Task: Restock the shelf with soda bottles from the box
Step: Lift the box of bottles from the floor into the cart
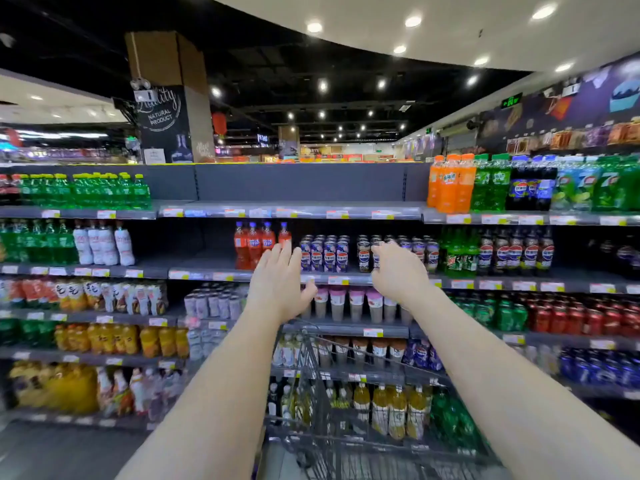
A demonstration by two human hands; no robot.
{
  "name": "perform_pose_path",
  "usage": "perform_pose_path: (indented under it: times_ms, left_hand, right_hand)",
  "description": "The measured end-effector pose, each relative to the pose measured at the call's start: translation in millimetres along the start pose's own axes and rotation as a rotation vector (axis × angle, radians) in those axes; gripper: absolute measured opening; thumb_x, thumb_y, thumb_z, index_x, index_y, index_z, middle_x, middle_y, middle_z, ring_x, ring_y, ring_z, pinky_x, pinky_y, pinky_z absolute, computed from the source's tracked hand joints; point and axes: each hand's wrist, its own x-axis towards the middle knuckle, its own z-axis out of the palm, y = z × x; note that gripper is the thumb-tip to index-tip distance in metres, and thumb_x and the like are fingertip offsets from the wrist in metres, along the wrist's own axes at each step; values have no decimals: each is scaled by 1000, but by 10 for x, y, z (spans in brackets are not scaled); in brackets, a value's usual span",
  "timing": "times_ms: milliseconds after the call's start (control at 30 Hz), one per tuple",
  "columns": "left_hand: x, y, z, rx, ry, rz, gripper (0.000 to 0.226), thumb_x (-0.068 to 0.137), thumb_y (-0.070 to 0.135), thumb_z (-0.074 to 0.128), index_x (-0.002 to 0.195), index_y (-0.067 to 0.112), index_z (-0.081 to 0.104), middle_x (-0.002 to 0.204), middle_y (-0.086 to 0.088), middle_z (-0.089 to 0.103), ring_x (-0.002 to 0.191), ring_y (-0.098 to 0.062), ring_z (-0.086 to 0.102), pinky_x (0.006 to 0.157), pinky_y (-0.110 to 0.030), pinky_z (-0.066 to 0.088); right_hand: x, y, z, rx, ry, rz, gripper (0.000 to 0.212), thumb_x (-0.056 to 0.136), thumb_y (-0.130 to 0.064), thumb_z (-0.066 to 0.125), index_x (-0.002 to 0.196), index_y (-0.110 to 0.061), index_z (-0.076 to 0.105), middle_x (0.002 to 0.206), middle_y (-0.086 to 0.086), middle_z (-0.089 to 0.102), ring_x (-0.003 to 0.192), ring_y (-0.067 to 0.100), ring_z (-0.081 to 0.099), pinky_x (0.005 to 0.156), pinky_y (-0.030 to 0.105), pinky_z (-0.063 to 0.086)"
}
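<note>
Both my arms reach out toward the second shelf of a drinks aisle. My left hand is open, fingers straight, just right of several orange soda bottles with blue caps. My right hand is spread open in front of a row of dark Pepsi cans, holding nothing. Between my hands stand blue-and-white Pepsi cans. The top shelf is bare in its middle section. No box is visible.
A wire shopping cart stands directly below my arms against the shelving. Green bottles fill the top shelf at left; orange, green and dark bottles fill it at right. Lower shelves hold cups, cans and juice bottles.
</note>
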Motion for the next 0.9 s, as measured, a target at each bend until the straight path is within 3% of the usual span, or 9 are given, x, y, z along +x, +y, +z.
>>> perform_pose_path:
  times_ms: [167,333,433,667,900]
  left_hand:
    - [-364,-80,416,2,-132,-41,75,98,54,39,158,8,32,166,-14,29,154,-30,26,126,-44,20]
    - [-750,-323,739,25,-225,-100,74,96,56,38,154,10,37,159,-13,41,149,-30,35,123,-46,25]
    - [-953,-540,854,39,-274,-132,73,98,54,42,155,9,36,152,-10,48,142,-28,42,120,-44,32]
    - [-1226,-1296,1021,71,-278,-198,69,98,52,46,152,9,40,148,-9,50,138,-28,45,118,-41,31]
    - [-1348,-2582,1402,116,-341,-248,76,97,55,43,156,8,34,152,-11,46,143,-30,39,123,-46,27]
  right_hand:
    - [-255,-125,553,-45,-171,-98,47,97,-18,50,144,-11,49,151,11,49,140,30,44,110,45,44]
    - [-429,-417,1037,19,-246,-177,42,100,-22,51,140,-9,51,142,10,54,131,30,50,103,40,44]
    - [-463,-695,1310,7,-293,-252,47,100,-23,51,145,-11,48,145,9,54,136,29,47,106,42,46]
    - [-361,-1562,1868,59,-339,-366,44,101,-24,52,143,-12,51,144,9,55,135,29,49,105,45,48]
    - [30,-2757,2572,104,-410,-425,58,102,-25,52,157,-15,34,159,7,40,142,27,43,107,42,48]
